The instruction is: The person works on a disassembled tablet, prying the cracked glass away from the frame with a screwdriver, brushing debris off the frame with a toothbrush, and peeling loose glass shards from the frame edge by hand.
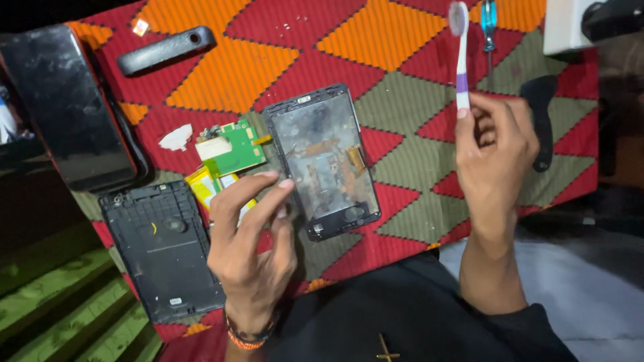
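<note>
**Brushing the opened phone frame: a light grip and a steady frame**

The right hand (495, 153) is closed around the lower handle of a white and purple toothbrush (460, 57), which stands nearly upright with its bristle head at the top, well above the cloth. The grip sits low on the handle, so the head can swing widely; for fine cleaning, I judge it better to slide the fingers nearer to the bristles and to bring the brush down at a shallow angle.

The left hand (253, 245) is raised with the fingers curved and the fingertips near each other at the left edge of the phone frame (325, 159). Whether it pinches some small part I cannot tell; no object shows clearly between the fingers. This hand would serve best by pressing on the frame's edge to keep it from sliding on the patterned cloth (402, 87).

The frame lies open side up in the middle of the cloth, with a small orange ribbon cable near its right edge. Short, dry strokes away from this cable seem the safest.

Just left of the frame lie a green circuit board (235, 146) and a yellow battery (204, 186), and further left a black back cover (164, 248). A dark phone (70, 107) rests at the far left, and a blue screwdriver (488, 23) lies behind the brush.
</note>
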